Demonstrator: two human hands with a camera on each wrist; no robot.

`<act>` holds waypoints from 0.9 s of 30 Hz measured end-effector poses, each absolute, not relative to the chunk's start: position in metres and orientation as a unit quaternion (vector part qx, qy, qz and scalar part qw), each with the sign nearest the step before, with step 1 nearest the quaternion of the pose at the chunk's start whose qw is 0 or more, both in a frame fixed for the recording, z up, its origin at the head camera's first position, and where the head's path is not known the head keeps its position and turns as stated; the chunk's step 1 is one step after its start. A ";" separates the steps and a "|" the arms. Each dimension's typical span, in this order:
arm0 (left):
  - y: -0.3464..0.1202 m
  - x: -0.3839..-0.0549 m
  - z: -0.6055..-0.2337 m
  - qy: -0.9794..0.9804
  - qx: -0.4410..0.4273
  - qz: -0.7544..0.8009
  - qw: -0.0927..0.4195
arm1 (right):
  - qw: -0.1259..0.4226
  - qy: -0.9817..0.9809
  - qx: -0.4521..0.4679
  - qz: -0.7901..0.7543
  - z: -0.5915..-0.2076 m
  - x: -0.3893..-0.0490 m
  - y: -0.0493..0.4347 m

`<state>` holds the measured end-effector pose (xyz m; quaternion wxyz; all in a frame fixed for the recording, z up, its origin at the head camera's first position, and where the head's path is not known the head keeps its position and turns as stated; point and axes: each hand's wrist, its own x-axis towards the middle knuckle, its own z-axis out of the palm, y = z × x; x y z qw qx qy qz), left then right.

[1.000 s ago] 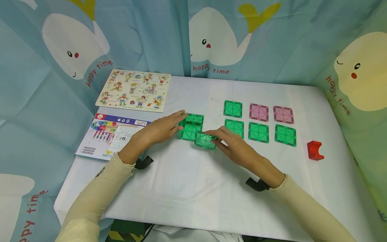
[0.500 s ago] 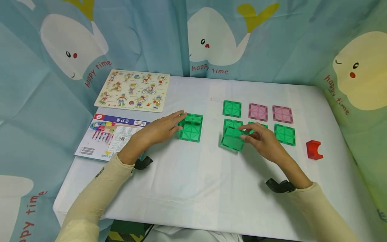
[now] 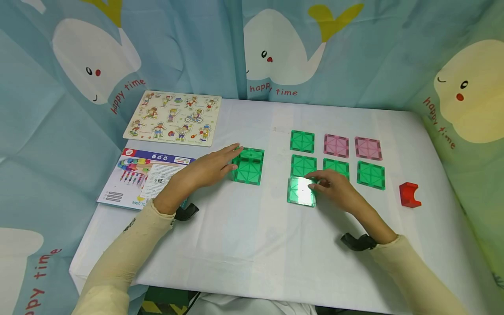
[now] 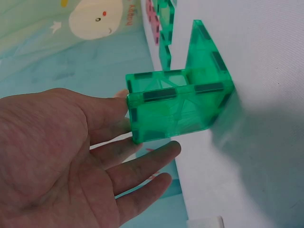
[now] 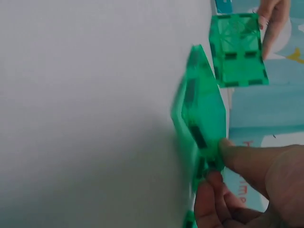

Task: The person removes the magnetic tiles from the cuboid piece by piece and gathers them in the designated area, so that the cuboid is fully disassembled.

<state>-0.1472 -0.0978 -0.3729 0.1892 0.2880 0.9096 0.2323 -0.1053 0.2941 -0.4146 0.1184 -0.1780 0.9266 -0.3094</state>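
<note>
- The green square tile point(image 3: 301, 192) is just to the left of the right hand point(image 3: 334, 186), held by its right edge and bright with glare in the head view.
- That hand pinches it narrowly between thumb and fingers; from the right wrist, the tile looks tilted.
- The left hand point(image 3: 208, 168) has its fingers spread and fairly straight, fingertips touching the left side of a green tile structure point(image 3: 249, 171) whose joined tiles meet at angles.
- Just beyond the right hand lie three green tiles point(image 3: 371, 176) in a row, the middle one partly hidden by it.
- Past those, farther from the same hand, are another green tile point(image 3: 302, 141) and two pink tiles point(image 3: 336, 145).
- Well to the right of the right hand sits a red notched block point(image 3: 409, 195).
- Left of the left hand lies a printed package point(image 3: 135, 175), partly under the forearm in view; beyond it, a picture board point(image 3: 173, 118).
- Everything rests on a white-covered surface point(image 3: 236, 253).
</note>
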 end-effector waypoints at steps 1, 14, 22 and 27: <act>-0.098 -0.147 -0.373 0.909 0.288 0.233 0.190 | 0.115 0.929 -0.175 -0.303 -0.415 -0.104 0.292; -0.098 -0.148 -0.374 0.907 0.285 0.239 0.196 | 0.120 0.932 -0.191 -0.285 -0.411 -0.098 0.282; -0.098 -0.148 -0.373 0.907 0.286 0.239 0.197 | 0.092 0.944 -0.166 -0.271 -0.415 -0.090 0.277; -0.097 -0.148 -0.373 0.908 0.282 0.236 0.199 | 0.057 0.948 -0.184 -0.253 -0.407 -0.095 0.263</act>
